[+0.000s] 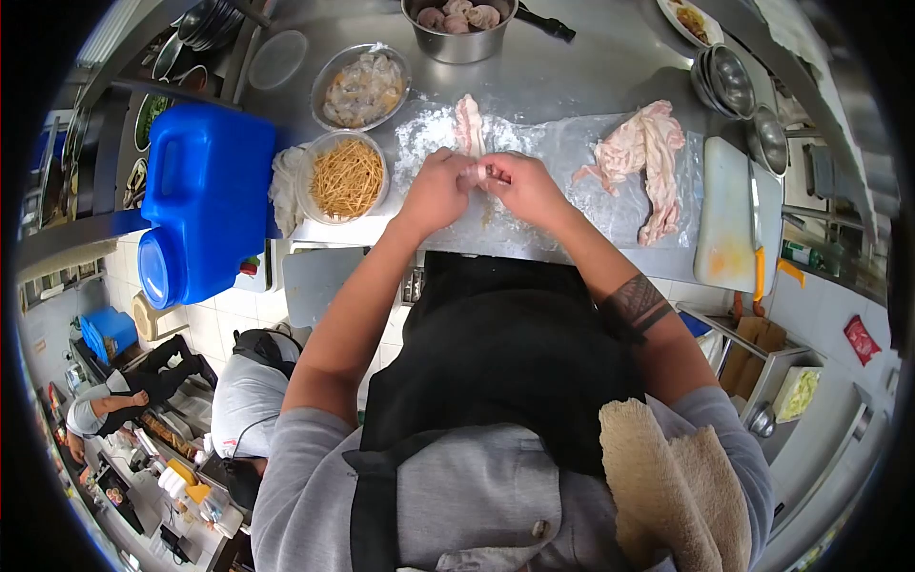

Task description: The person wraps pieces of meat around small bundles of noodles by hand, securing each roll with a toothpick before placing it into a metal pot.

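Observation:
My left hand [437, 194] and my right hand [524, 188] meet over the floured plastic sheet, with fingers pinched together. Between them is the near end of a strip of pale pink fatty meat [468, 119], whose far end lies flat on white powder [424, 129]. What else the fingertips hold is partly hidden. To the right lies a larger crumpled piece of the same pink meat [639, 148] on the plastic sheet [572, 214]. Left of my hands stand a round tub of toothpicks [347, 178] and a clear bowl of pale, glistening raw pieces [362, 88].
A steel pot [459, 43] holds several rolled pink balls. On the right are a cutting board [729, 210] with a knife [758, 234] and metal bowls [729, 81]. A blue jug [214, 200] stands left. Other people [253, 386] are behind on the left.

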A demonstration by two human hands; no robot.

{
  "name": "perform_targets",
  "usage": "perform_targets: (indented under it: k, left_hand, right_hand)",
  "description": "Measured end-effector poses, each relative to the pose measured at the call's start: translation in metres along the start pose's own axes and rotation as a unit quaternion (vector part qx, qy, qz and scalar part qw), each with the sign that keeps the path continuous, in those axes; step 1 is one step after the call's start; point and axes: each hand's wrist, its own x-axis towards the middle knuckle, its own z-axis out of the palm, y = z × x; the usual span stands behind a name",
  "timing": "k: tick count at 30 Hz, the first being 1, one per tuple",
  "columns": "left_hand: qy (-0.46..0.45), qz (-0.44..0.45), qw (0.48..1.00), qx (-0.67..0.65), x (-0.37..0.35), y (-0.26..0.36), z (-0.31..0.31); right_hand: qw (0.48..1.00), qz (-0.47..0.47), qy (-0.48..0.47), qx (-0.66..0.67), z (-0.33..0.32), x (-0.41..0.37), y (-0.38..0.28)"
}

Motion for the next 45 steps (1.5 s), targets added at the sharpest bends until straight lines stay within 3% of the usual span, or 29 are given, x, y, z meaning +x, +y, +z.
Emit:
perform_targets:
  k: [3, 5, 9, 11, 12, 14, 15, 17, 24, 27, 33, 35, 38, 39, 43, 45]
  left_hand:
    - [0.024, -0.074, 0.995, -0.056, 0.011, 0.0, -0.003]
    - [-0.017, -0.182, 0.98, -0.08, 0.019, -0.001, -0.008]
    - [-0.064, -0.196, 0.978, -0.027, 0.032, 0.005, -0.015]
    - [-0.026, -0.137, 0.987, 0.085, 0.034, 0.011, -0.015]
    - [-0.027, -0.136, 0.987, 0.085, 0.032, 0.012, -0.015]
    - [0.031, -0.016, 0.994, 0.106, 0.024, 0.016, -0.015]
    - [0.03, -0.014, 0.994, 0.107, 0.017, 0.019, -0.014]
    - [0.059, 0.074, 0.992, 0.082, 0.003, 0.022, -0.008]
    - [0.024, 0.054, 0.994, 0.096, 0.012, 0.011, -0.004]
    - [0.026, 0.037, 0.992, 0.12, 0.02, 0.004, -0.006]
    - [0.004, 0.025, 0.995, 0.101, 0.045, -0.008, -0.009]
    - [-0.104, -0.133, 0.985, 0.045, 0.055, 0.0, -0.018]
    - [-0.058, -0.186, 0.981, -0.008, 0.052, 0.008, -0.019]
    - [-0.058, -0.186, 0.981, -0.008, 0.047, 0.012, -0.02]
    - [0.02, -0.043, 0.996, 0.072, 0.034, 0.014, -0.012]
    - [0.061, 0.002, 0.993, 0.104, 0.032, 0.005, -0.005]
  right_hand:
    - [0.999, 0.031, 0.004, -0.026, 0.001, 0.01, 0.002]
    - [0.998, 0.068, -0.003, -0.013, -0.002, 0.014, -0.001]
    - [0.991, 0.136, 0.003, -0.005, -0.001, 0.022, -0.002]
    - [0.989, 0.141, 0.002, -0.035, -0.001, 0.03, -0.002]
    - [0.987, 0.147, 0.0, -0.064, 0.0, 0.033, -0.001]
    - [0.987, 0.149, 0.013, -0.057, 0.0, 0.036, 0.001]
    - [0.987, 0.15, 0.025, -0.05, 0.0, 0.038, 0.003]
    - [0.99, 0.134, 0.031, -0.04, -0.003, 0.038, 0.002]
    - [0.993, 0.076, 0.034, 0.086, 0.003, 0.032, 0.005]
    - [0.998, 0.064, 0.0, 0.015, -0.006, 0.027, -0.001]
    - [0.999, 0.033, 0.005, 0.001, -0.008, 0.046, 0.012]
    - [0.999, 0.035, -0.006, -0.014, -0.013, 0.055, 0.011]
    - [0.998, 0.034, -0.025, -0.048, -0.021, 0.065, 0.008]
    - [0.997, 0.03, -0.033, -0.068, -0.021, 0.067, 0.008]
    - [0.993, 0.049, -0.05, -0.098, -0.018, 0.074, 0.011]
    - [0.995, 0.089, -0.029, -0.024, -0.014, 0.074, 0.009]
